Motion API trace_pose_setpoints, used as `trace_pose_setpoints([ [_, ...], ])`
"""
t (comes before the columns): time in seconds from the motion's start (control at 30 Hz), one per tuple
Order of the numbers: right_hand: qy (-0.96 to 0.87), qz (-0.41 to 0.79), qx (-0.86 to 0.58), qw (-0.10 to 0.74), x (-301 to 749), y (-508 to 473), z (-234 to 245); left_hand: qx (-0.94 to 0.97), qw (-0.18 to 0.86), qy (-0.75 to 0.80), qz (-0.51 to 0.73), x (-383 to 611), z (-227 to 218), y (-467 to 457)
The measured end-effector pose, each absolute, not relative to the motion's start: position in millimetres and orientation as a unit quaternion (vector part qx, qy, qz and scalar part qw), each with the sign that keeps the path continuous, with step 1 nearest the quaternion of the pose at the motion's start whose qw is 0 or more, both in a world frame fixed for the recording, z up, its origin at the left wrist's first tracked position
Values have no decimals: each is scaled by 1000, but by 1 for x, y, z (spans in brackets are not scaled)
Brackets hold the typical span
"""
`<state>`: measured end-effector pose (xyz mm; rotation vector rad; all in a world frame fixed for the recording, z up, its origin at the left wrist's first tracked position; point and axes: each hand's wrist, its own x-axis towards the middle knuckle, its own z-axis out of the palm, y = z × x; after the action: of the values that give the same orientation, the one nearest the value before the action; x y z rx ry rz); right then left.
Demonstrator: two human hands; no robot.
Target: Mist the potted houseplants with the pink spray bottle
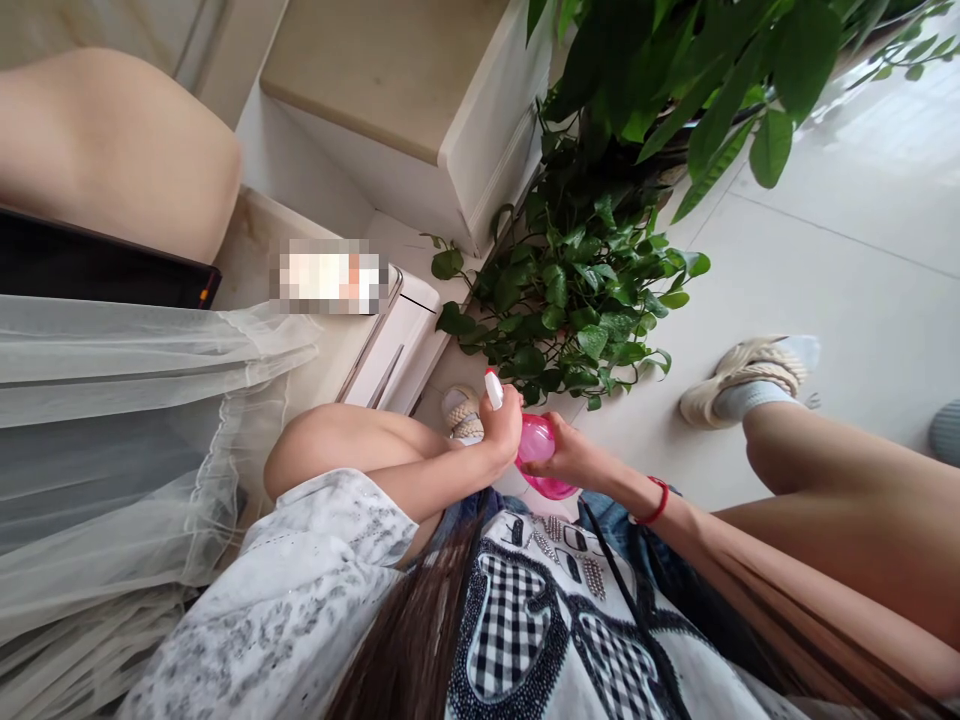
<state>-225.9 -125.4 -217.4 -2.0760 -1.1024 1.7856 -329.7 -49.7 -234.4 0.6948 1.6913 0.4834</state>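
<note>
A pink see-through spray bottle [556,487] with a white spray head [493,388] and a red nozzle tip is held tilted above my lap. My left hand [502,430] is wrapped round its neck, just under the spray head. My right hand [574,455] grips the bottle's body from the right side, the thumb lying across the pink plastic. Both hands are closed on the same bottle. Trailing green leaves [559,300] hang just beyond the hands. A red bracelet [658,500] circles my right wrist.
Larger-leaved foliage [712,80] overhangs from the top. A beige-topped cabinet [382,70] and a slim white appliance [390,345] stand to the left, near a sheer curtain [112,370]. A bare bent limb [120,150] shows upper left. My sandalled foot [742,380] rests on pale floor tiles.
</note>
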Motion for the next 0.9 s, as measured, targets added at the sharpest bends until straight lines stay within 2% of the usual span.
trace_pose_setpoints([
  [0.2, -345, 606, -707, 118, -232, -139, -221, 266, 593, 740, 176, -326, -238, -55],
  [0.37, -273, 635, -710, 133, -247, -170, -223, 327, 614, 712, 95, -323, -241, -68],
  [0.5, -237, 637, -710, 185, -258, -193, -224, 404, 611, 679, 46, -322, -237, -76],
  [0.63, -221, 634, -706, 225, -263, -196, -228, 524, 594, 606, 66, -322, -226, -76],
  [0.77, -211, 611, -707, 287, -261, -180, -230, 576, 621, 522, 104, -316, -210, -71],
  [0.9, -233, 592, -699, 326, -252, -163, -224, 588, 605, 526, 110, -307, -201, -62],
])
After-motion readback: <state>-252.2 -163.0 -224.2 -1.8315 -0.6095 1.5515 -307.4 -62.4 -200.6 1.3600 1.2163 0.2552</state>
